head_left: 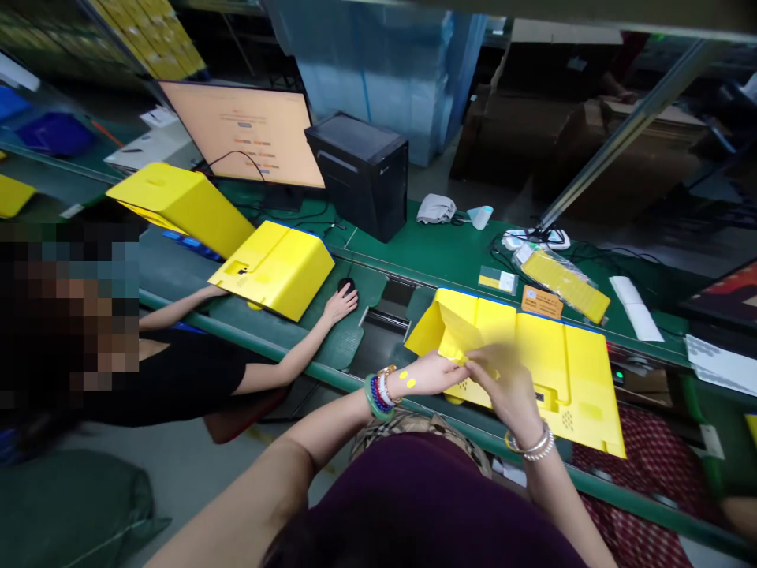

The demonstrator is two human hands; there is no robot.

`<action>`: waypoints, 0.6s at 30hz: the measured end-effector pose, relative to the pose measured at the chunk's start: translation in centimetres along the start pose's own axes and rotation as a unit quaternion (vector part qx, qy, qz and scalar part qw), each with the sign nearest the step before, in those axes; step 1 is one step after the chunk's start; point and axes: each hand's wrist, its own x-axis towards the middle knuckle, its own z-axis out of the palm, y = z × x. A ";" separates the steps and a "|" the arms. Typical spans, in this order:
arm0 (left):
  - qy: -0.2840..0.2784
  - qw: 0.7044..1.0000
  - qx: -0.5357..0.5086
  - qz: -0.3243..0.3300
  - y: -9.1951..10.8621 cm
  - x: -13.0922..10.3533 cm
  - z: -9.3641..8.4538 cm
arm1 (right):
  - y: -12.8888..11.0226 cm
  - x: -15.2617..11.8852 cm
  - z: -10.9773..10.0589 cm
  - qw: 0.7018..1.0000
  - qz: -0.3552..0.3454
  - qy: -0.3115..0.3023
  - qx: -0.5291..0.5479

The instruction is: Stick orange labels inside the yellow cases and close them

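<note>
Yellow panel: a big yellow plastic panel (550,371) lay flat on the green belt (331,347) right in front of the person.
Left hand: the left hand (434,372) was closed in a pinch on a small yellow piece (458,339) at the near left part of the panel.
Right hand: the right hand (502,383) was blurred; its fingers curled onto the same small piece, touching the left hand.
Wrists: bead bracelets (378,393) sat on the left wrist and a silver bangle (532,448) on the right.
Co-worker: another person's hand (341,302) rested on a black mouse (346,284), beside a second yellow panel (275,268).
Farther back: a bright monitor (248,130) and a black computer box (360,170) stood on the green table (449,252).
</note>
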 end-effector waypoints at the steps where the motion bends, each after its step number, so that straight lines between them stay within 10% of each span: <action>1: -0.002 1.000 -0.001 0.000 0.1 0.0 -0.1 | -0.2 -0.1 0.0 1.000 -0.003 -0.003 0.003; 11: 0.026 0.993 0.101 -0.055 -1.9 0.4 0.6 | -3.6 1.2 0.0 0.995 0.005 -0.064 0.081; 18: 0.103 0.985 -0.125 -0.059 -0.9 0.5 1.4 | -4.9 3.4 -0.3 0.976 -0.062 -0.210 -0.021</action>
